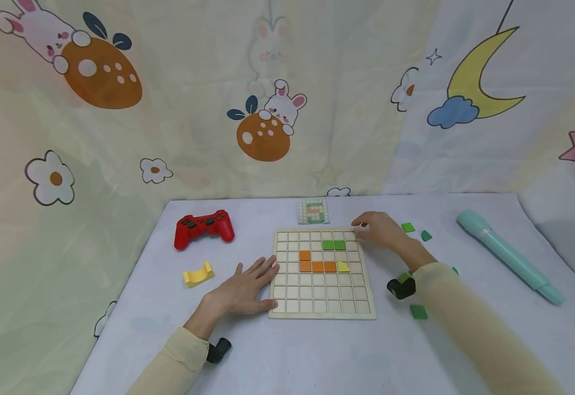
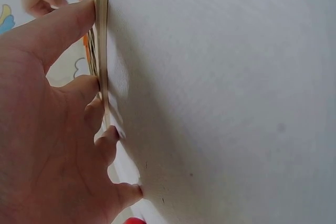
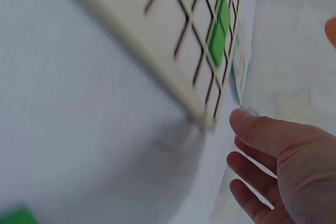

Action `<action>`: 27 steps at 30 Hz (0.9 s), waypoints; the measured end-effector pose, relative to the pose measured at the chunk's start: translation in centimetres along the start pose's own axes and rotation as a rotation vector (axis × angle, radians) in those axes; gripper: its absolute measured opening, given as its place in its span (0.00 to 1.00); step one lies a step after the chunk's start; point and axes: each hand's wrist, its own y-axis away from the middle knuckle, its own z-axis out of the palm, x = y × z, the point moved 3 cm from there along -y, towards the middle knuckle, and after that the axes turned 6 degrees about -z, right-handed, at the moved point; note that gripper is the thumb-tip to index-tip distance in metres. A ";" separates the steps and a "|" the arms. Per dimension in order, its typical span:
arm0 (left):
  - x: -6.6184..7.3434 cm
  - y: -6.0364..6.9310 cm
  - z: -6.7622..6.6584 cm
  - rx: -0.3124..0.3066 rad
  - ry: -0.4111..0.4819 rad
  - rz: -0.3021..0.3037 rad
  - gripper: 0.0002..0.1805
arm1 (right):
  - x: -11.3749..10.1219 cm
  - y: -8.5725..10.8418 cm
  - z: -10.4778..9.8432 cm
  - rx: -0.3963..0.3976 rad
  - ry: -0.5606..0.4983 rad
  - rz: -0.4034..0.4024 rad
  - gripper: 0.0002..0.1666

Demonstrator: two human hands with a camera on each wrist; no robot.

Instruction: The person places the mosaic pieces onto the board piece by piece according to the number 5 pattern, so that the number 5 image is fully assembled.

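Observation:
A wooden grid board (image 1: 320, 293) lies flat on the white table. On it sit two green square tiles (image 1: 328, 245), several orange square tiles (image 1: 305, 266) in an L-shaped run, and a yellow cut-corner tile (image 1: 343, 267). My left hand (image 1: 242, 291) is spread beside the board, its thumb and fingertips touching the left edge. By the far right corner is my right hand (image 1: 383, 229), fingers loosely bent. In the right wrist view the thumb (image 3: 260, 129) stands apart from the fingers and no tile shows between them. Behind the board lies a small printed pattern card (image 1: 313, 211).
Loose green pieces, including a square (image 1: 419, 312) and a rounded one (image 1: 426, 235), lie right of the board, some partly behind the right arm. Farther right is a long teal tube (image 1: 511, 258). A red game controller (image 1: 197, 230) and a yellow arched block (image 1: 199, 275) lie on the left.

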 end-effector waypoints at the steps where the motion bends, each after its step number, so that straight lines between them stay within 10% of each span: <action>1: 0.0 0.0 0.0 -0.002 -0.003 -0.001 0.45 | 0.7 0.3 -0.5 0.007 0.014 0.000 0.21; 12: 0.0 0.0 0.0 -0.013 -0.004 -0.010 0.45 | 7.1 2.8 -4.9 -0.004 0.012 0.109 0.24; 27: 0.0 0.2 0.2 -0.002 -0.010 0.006 0.45 | 11.1 4.3 -3.7 -0.042 -0.022 0.127 0.26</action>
